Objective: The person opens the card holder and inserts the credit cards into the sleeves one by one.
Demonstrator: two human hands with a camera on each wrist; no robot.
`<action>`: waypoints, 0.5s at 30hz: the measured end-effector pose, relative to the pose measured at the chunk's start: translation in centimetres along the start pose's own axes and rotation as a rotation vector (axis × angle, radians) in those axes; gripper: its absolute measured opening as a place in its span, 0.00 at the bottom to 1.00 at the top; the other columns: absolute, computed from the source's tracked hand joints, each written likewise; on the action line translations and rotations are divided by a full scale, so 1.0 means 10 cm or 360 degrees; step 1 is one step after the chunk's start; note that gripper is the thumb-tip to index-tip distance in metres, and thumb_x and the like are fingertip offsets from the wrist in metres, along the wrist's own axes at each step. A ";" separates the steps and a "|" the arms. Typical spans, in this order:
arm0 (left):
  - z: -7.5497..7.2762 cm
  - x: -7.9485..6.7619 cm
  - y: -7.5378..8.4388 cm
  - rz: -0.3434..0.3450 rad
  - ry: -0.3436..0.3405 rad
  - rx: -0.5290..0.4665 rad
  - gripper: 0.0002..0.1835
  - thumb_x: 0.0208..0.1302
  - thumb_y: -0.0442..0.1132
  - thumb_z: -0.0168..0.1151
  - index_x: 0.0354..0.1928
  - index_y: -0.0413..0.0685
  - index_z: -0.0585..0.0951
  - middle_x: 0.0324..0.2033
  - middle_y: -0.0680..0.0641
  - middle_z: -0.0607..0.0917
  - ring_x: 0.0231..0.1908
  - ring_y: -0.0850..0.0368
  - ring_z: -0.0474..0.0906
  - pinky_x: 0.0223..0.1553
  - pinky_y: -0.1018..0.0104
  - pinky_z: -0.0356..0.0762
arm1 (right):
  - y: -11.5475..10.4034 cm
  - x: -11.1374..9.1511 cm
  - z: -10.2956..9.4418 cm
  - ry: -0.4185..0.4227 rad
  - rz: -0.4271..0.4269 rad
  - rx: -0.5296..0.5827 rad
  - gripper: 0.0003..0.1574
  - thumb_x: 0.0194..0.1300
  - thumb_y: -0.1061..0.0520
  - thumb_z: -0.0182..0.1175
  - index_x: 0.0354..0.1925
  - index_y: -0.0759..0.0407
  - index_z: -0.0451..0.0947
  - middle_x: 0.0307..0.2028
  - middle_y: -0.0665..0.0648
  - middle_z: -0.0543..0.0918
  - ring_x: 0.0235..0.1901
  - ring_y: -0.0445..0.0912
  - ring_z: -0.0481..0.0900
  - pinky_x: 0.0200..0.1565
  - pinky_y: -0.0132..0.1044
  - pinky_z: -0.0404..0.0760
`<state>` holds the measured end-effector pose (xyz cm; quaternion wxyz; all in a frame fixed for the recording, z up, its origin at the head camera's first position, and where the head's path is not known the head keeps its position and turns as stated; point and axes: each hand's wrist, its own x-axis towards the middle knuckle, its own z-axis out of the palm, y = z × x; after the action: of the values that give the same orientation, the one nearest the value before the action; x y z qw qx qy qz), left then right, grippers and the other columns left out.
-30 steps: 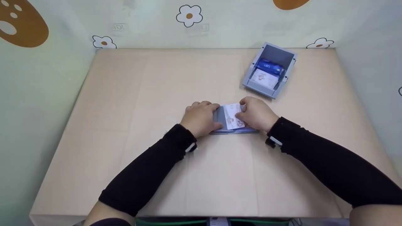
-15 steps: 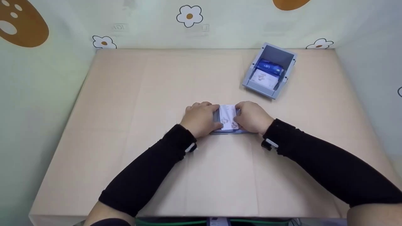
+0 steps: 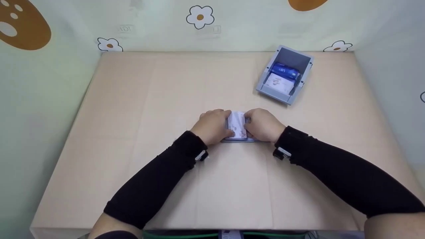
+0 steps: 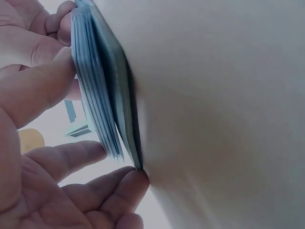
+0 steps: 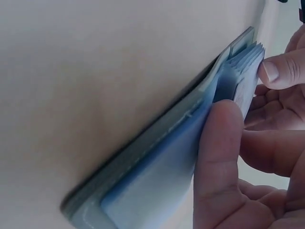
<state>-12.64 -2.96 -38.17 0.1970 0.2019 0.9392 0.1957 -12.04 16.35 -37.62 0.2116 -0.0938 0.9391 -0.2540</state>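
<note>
A blue-grey card holder (image 5: 152, 152) lies spread on the table in front of me, its clear sleeves (image 4: 93, 90) fanned in a stack in the left wrist view. On top, a white card (image 3: 237, 124) with a reddish print sits at the left half of the holder. My left hand (image 3: 213, 126) grips the sleeves and the holder's left edge, thumb near and fingers far. My right hand (image 3: 265, 125) pinches the card's right edge between thumb and finger. How deep the card sits in a sleeve is hard to tell.
A grey bin (image 3: 274, 94) stands toward the back right, holding a blue packet (image 3: 285, 71) and another white card (image 3: 280, 83). The beige-covered table (image 3: 159, 93) meets pale walls at the back and sides.
My right hand has slid left, carrying the white card with it toward my left hand. The card has straightened from its tilt. My left hand stays almost where it was on the card holder.
</note>
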 end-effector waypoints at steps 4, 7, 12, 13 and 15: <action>-0.01 0.02 -0.01 -0.0015 -0.0019 -0.0081 0.41 0.66 0.50 0.74 0.75 0.41 0.71 0.71 0.40 0.77 0.72 0.42 0.72 0.74 0.47 0.67 | -0.02 -0.02 0.04 0.0000 -0.0023 0.0014 0.12 0.69 0.62 0.57 0.44 0.63 0.86 0.23 0.50 0.83 0.26 0.43 0.80 0.36 0.34 0.76; -0.02 0.04 -0.01 -0.0058 -0.0018 -0.0189 0.42 0.66 0.48 0.75 0.76 0.41 0.70 0.72 0.40 0.76 0.71 0.45 0.73 0.75 0.50 0.68 | -0.03 -0.03 0.07 0.0007 -0.0015 0.0009 0.08 0.69 0.62 0.57 0.37 0.61 0.83 0.23 0.49 0.81 0.28 0.45 0.79 0.35 0.35 0.74; -0.04 0.09 -0.02 -0.0170 0.0012 -0.0392 0.42 0.66 0.44 0.73 0.78 0.41 0.67 0.72 0.40 0.76 0.66 0.50 0.76 0.73 0.55 0.70 | -0.02 -0.03 0.09 0.0014 0.0009 0.0031 0.08 0.68 0.63 0.55 0.32 0.57 0.79 0.22 0.49 0.80 0.28 0.46 0.78 0.33 0.35 0.73; -0.04 0.10 -0.02 -0.0189 0.0024 -0.0427 0.42 0.66 0.44 0.73 0.78 0.41 0.67 0.72 0.40 0.76 0.66 0.50 0.76 0.73 0.55 0.70 | -0.02 -0.03 0.09 0.0009 0.0015 0.0039 0.08 0.68 0.63 0.55 0.31 0.57 0.78 0.22 0.49 0.80 0.28 0.45 0.78 0.33 0.35 0.73; -0.04 0.12 -0.03 -0.0227 0.0048 -0.0492 0.41 0.66 0.43 0.73 0.78 0.42 0.67 0.72 0.41 0.76 0.67 0.51 0.75 0.74 0.55 0.69 | -0.01 -0.02 0.09 -0.0003 0.0013 0.0047 0.08 0.68 0.63 0.55 0.32 0.57 0.78 0.22 0.49 0.80 0.27 0.45 0.78 0.32 0.35 0.72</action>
<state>-13.91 -2.79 -38.27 0.2249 0.0991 0.9128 0.3263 -11.40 15.90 -38.19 0.2150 -0.0870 0.9354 -0.2669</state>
